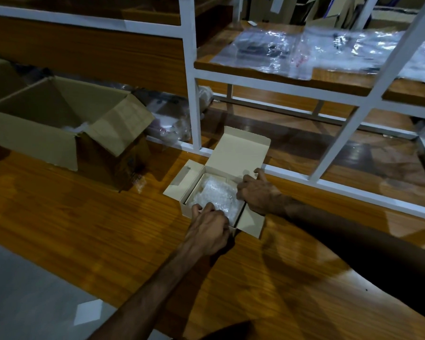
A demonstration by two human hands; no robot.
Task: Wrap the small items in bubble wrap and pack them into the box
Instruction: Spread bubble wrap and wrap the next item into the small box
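At six o'clock of the small box (207, 212), bubble-wrapped bundle (216, 196) being seated
Left hand (210, 229) pinches the wrap at the near wall; right hand (257, 192), fingers loosely spread, steadies the three o'clock rim. Best press evenly, tucking loose wrap below the rim before folding the lid (241, 150). Dim light hides what's wrapped; fingertips partly buried

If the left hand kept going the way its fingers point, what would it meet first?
Probably the bubble wrap inside the small box; the left hand already has its fingers at the near wall, though contact is unclear.
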